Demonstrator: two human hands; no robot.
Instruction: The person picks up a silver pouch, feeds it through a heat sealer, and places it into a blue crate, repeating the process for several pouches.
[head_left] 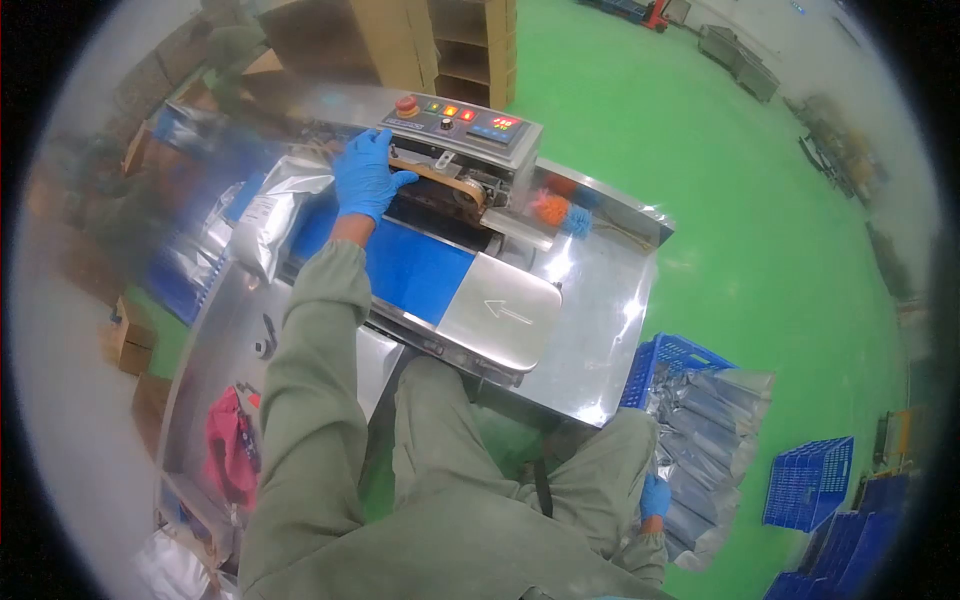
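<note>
My left hand (pixel 370 175), in a blue glove, reaches over the belt of a band sealer (pixel 465 130). Its fingers stretch toward the sealing head and its thumb is spread apart, with nothing visible in the hand. Beside it on the left, a filled silver pouch (pixel 275 215) stands at the far part of the blue belt (pixel 415 272). Low on the right, my right hand (pixel 655 497), also gloved, is beside my leg at a stack of flat silver pouches (pixel 705 440). Its fingers are mostly hidden there.
A blue basket (pixel 640 372) sits under the pouch stack, and another blue basket (pixel 808 485) is on the green floor. A steel plate with an arrow (pixel 505 310) adjoins the belt. Pink cloth (pixel 232 445) lies at left. Cardboard boxes (pixel 465 50) stand behind the sealer.
</note>
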